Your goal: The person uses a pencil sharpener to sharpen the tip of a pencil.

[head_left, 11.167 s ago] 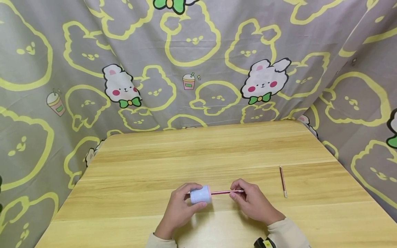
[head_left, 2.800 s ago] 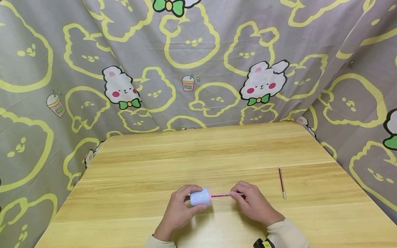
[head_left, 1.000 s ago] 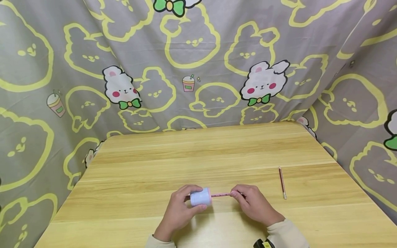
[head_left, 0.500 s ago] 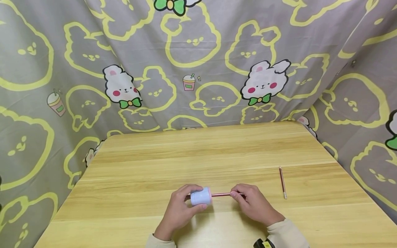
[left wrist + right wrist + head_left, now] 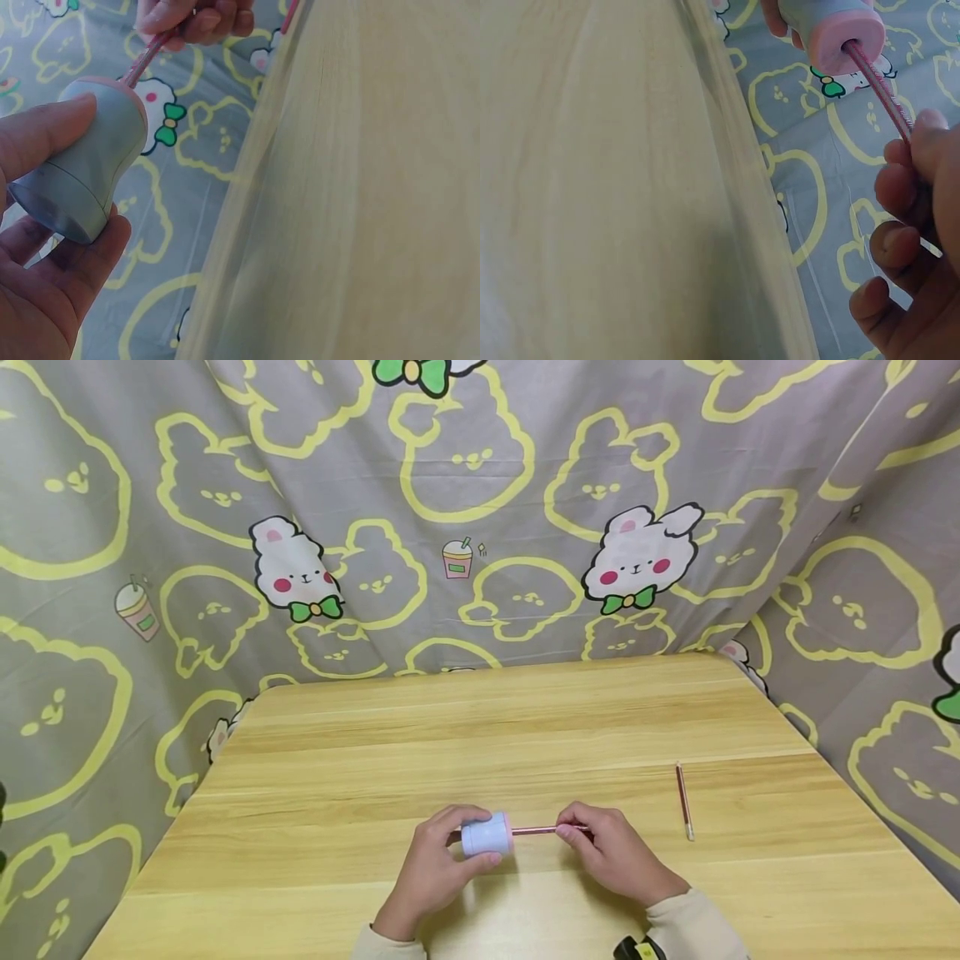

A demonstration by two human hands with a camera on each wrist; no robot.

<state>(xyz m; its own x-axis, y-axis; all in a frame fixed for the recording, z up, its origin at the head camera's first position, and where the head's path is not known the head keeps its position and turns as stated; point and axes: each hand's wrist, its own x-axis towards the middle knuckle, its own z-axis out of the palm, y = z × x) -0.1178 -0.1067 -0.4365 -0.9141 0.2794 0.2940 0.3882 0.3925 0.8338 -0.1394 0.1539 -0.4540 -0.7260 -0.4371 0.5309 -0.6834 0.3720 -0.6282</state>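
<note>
A light-blue pencil sharpener with a pink end face lies on its side in my left hand. The thumb and fingers grip its body from both sides, as the left wrist view shows. A dark red pencil runs into the hole in the pink face; its tip is hidden inside. My right hand pinches the pencil near its outer end between thumb and index finger, and the other fingers are curled loosely in the right wrist view.
A second dark red pencil with a white end lies on the wooden table, to the right of my right hand. A patterned grey curtain hangs behind the table and along both sides.
The printed lettering on the pencil, visible a second ago, no longer shows, so the pencil has turned. The sharpener and both hands stay in almost the same place.
</note>
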